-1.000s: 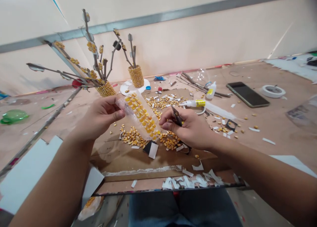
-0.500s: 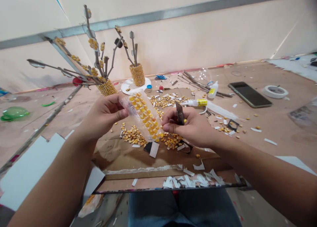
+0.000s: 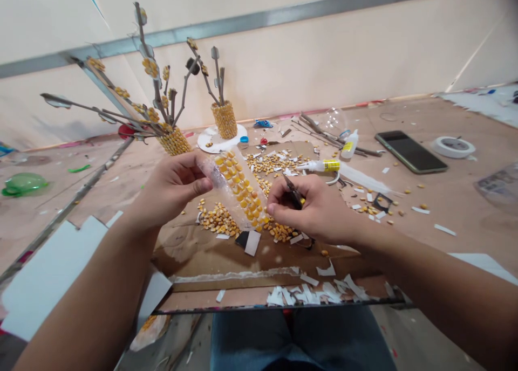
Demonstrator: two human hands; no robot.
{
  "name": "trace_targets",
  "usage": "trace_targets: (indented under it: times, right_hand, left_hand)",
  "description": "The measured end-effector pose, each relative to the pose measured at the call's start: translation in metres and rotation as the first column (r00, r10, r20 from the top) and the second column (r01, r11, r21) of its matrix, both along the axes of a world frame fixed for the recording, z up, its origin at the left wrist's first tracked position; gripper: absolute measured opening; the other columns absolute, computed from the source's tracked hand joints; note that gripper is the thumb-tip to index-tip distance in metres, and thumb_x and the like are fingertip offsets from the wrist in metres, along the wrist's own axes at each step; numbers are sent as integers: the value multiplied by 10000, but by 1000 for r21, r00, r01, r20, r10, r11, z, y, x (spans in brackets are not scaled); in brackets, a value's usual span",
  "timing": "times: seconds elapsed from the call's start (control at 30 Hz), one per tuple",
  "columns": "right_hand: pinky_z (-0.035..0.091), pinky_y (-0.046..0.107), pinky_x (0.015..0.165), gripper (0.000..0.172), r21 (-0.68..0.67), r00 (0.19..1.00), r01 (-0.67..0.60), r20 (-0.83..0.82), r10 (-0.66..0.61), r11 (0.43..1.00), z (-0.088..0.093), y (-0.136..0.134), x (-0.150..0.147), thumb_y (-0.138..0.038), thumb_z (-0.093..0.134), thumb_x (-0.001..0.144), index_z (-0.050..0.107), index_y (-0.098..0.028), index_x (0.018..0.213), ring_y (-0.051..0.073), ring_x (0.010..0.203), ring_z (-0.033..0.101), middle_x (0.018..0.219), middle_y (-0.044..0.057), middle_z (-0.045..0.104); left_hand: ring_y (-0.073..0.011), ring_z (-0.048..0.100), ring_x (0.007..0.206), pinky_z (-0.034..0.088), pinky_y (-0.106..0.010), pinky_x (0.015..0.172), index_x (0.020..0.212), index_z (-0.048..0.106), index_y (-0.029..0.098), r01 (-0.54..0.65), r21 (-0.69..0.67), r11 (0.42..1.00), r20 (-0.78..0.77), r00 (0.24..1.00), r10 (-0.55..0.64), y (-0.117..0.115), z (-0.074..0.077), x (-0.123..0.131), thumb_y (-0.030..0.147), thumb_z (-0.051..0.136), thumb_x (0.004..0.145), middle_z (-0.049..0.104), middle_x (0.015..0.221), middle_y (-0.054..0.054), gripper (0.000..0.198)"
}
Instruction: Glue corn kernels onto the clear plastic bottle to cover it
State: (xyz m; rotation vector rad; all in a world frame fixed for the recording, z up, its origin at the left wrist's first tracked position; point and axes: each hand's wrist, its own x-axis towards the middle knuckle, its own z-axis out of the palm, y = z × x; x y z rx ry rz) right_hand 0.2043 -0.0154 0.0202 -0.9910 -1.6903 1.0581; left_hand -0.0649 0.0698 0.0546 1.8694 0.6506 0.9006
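Note:
My left hand is closed on the upper left end of a clear plastic strip, its thumb against the edge. Rows of yellow corn kernels cover the strip, which is tilted above the cardboard. My right hand is closed around a dark, pointed metal tool; its exact kind is unclear. The right fingertips are at the strip's lower right edge, and whether they pinch a kernel is hidden. Loose corn kernels lie in piles beneath the strip.
Two kernel-covered pots with twigs stand at the back left. Glue bottles, a phone and a tape roll lie to the right. Paper scraps line the front edge.
The dark tool in my right hand has turned, its tip now slanting up to the left. The strip and my left hand have barely shifted.

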Motion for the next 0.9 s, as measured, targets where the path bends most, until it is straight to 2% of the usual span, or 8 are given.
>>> trace_targets:
  times: [0.23, 0.47, 0.63, 0.9]
  right_hand:
    - [376, 279, 594, 107, 40, 1000, 13, 18, -14, 999, -2, 0, 1, -236, 728, 827, 686, -187, 740, 99, 596, 456, 655, -50, 577]
    - [410, 281, 639, 95, 34, 997, -29, 78, 26, 999, -3, 0, 1, -171, 682, 850, 657, -186, 760, 105, 613, 491, 670, -45, 594]
    - [472, 330, 739, 104, 255, 983, -79, 183, 32, 964, -4, -1, 3, -151, 640, 887, 643, -190, 791, 169, 769, 596, 849, 46, 680]
    - [531, 360, 818, 87, 401, 972, -170, 220, 86, 900, -8, 3, 8, -129, 672, 911, 662, -214, 930, 206, 894, 641, 971, 72, 686]
  left_hand:
    - [-143, 618, 712, 528, -253, 649, 807, 737, 184, -21, 3, 1000, -22, 1000, 21, -1, 1, 0, 423, 910, 837, 675, 754, -32, 297]
    - [-141, 601, 688, 504, -254, 625, 805, 728, 185, -25, 16, 1000, -33, 999, 26, -2, 0, 1, 429, 910, 836, 665, 725, -24, 306]
    - [-137, 601, 674, 502, -250, 609, 800, 734, 188, -20, 4, 1000, -30, 999, 20, -1, -1, 1, 417, 907, 838, 669, 726, -24, 290]
    - [-151, 613, 669, 520, -265, 609, 793, 738, 196, -16, 1, 1000, -9, 1000, 16, -1, -2, 2, 428, 911, 832, 675, 714, -30, 291]
